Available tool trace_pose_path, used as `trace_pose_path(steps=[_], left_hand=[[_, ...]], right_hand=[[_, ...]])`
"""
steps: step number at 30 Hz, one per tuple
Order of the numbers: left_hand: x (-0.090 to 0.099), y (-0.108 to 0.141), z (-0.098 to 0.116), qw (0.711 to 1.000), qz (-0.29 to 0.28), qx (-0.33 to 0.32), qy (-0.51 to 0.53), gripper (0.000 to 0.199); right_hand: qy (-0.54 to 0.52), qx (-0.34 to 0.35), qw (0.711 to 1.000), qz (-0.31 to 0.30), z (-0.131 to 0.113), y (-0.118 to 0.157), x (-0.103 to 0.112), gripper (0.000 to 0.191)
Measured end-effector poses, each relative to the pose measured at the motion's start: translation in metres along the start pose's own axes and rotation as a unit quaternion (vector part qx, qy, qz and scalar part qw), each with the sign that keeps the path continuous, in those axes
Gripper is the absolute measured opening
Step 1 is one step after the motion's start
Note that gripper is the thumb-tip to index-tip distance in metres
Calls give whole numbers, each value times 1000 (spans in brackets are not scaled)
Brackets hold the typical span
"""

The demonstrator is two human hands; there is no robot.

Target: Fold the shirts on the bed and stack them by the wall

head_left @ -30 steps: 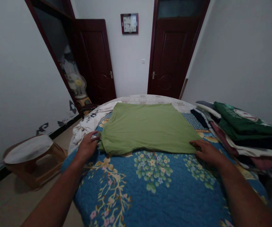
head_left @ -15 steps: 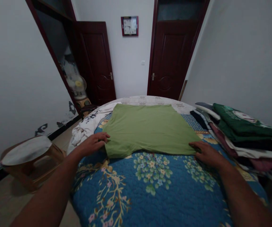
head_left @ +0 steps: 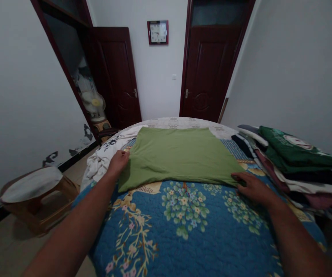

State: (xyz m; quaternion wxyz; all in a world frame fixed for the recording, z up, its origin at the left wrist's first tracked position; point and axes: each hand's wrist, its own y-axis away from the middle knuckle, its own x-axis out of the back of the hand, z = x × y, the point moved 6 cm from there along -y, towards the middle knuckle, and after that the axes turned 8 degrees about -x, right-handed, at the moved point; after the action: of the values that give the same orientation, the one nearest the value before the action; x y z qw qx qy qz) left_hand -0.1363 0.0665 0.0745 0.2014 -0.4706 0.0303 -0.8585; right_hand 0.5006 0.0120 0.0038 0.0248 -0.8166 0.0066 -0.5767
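A green cloth garment [head_left: 177,154] lies spread over a blue floral quilt [head_left: 189,238]. At its left edge, my left hand [head_left: 120,159] is closed, pinching the fabric, which is drawn into creases beside the fingers. The garment's near left corner hangs toward me below that hand. My right hand [head_left: 248,184] has its fingers closed on the near right corner of the garment.
A stack of folded clothes [head_left: 287,169], topped by a dark green piece, lies at the right. White cloth [head_left: 99,161] is bunched on the left. A stool [head_left: 35,188] stands on the floor at left, and a fan [head_left: 93,102] is in the doorway.
My left hand has moved up and slightly left along the garment's edge. The near left part of the garment has shifted left and creased, uncovering more quilt. My right hand has stayed put.
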Motion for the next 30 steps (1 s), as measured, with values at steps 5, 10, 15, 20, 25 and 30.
trace_pose_path(steps=[5, 10, 15, 20, 25, 30], left_hand=[[13, 43, -36, 984, -95, 27, -149, 65], [4, 75, -42, 966, -217, -60, -127, 62], [7, 78, -23, 980, -145, -131, -25, 48], [30, 77, -3, 997, -7, -81, 7, 38], [29, 80, 9, 993, 27, -100, 55, 33], [30, 78, -5, 994, 55, -75, 60, 35]], right_hand=[[19, 2, 1000, -6, 11, 1, 1, 60], [43, -1, 999, -6, 11, 4, 5, 45], [79, -33, 996, 31, 14, 1, 12, 34], [89, -38, 993, 62, 23, -2, 16, 30], [-14, -35, 994, 98, 28, 3, 26, 30], [-43, -39, 997, 56, 23, 16, 36, 28]])
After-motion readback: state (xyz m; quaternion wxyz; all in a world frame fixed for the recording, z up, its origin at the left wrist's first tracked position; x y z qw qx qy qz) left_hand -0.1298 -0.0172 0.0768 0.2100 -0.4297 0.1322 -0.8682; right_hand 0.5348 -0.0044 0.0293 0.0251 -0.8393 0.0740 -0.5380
